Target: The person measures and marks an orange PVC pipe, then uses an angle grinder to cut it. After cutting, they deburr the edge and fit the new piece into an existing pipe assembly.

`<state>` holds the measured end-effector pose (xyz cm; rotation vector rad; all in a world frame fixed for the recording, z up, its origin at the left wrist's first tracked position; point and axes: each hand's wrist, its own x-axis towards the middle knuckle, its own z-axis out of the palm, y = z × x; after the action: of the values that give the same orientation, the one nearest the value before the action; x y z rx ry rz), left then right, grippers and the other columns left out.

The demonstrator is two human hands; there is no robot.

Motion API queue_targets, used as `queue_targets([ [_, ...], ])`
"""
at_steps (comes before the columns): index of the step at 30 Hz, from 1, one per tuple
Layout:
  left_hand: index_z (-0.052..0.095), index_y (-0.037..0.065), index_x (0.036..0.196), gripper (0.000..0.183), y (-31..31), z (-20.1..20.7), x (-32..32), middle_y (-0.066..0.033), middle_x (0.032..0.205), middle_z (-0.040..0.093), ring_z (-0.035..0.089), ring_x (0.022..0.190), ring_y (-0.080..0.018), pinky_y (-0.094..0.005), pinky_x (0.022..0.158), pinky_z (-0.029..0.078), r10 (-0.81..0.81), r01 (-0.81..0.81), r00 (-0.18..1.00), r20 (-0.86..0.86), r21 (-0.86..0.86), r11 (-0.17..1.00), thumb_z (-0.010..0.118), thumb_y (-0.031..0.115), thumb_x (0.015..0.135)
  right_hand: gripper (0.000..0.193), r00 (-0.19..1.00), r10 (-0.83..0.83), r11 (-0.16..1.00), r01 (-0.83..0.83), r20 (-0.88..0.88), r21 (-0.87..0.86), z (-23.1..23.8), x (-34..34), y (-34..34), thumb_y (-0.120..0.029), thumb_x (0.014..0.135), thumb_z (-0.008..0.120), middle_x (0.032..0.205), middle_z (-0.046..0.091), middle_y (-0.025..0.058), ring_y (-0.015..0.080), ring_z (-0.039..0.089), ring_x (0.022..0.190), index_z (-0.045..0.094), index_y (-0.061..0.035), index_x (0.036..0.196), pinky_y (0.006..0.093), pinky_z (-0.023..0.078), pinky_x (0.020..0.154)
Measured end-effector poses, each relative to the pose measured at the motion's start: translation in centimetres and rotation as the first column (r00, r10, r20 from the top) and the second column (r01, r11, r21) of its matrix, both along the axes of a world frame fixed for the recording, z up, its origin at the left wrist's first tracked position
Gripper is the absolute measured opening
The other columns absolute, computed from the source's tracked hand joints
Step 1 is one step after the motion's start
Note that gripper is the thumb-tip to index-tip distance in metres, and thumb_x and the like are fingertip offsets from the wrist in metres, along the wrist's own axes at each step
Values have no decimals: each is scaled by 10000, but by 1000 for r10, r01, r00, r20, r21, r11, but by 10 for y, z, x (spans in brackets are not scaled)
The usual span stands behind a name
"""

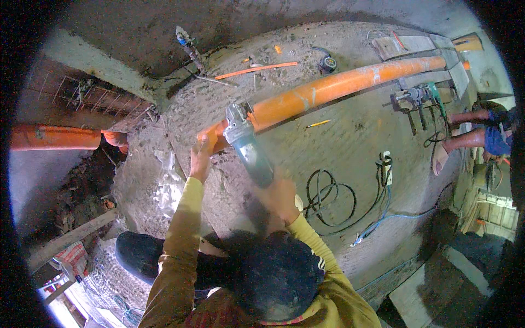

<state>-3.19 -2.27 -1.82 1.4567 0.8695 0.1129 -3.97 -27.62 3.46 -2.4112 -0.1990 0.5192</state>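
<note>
A long orange pipe (350,83) lies across the dusty floor from the middle of the view to the far right. My left hand (201,158) is closed around its near end, fingers wrapped on the orange surface. In my right hand (280,198) is an angle grinder (249,147) with a dark teal body and a silver metal head. The grinder's head is up against the pipe, just right of my left hand. Its disc is mostly hidden, so I cannot tell how deep it sits.
A yellow pencil (319,124) and a tape measure (328,64) lie beside the pipe. Right of me are coiled black cable (331,197), a white power strip (387,168), a green power tool (429,98) and another person's bare legs (465,139). Another orange pipe (57,138) is at left.
</note>
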Motion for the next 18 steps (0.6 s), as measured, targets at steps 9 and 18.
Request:
queue_targets([
  [9,557,-15,1389,709,35,-48,-14,-91,1305,623,588,1140,-165,-329,1002,458,-100,118,979,175,-97,988,590,570,990,859,998,19,1000,-20,56,18,7,2,15,-476,707,836,1054,709,264,462,691,930,515,-29,1366,523,545,825],
  [18,652,1,1256,550,-2,3,-12,-41,1132,668,569,1000,-135,-311,888,460,34,-29,993,114,-39,999,577,492,1018,878,1000,7,1000,-7,-1,26,3,1,12,-559,738,778,1085,696,297,494,648,1044,501,52,1304,582,331,1140],
])
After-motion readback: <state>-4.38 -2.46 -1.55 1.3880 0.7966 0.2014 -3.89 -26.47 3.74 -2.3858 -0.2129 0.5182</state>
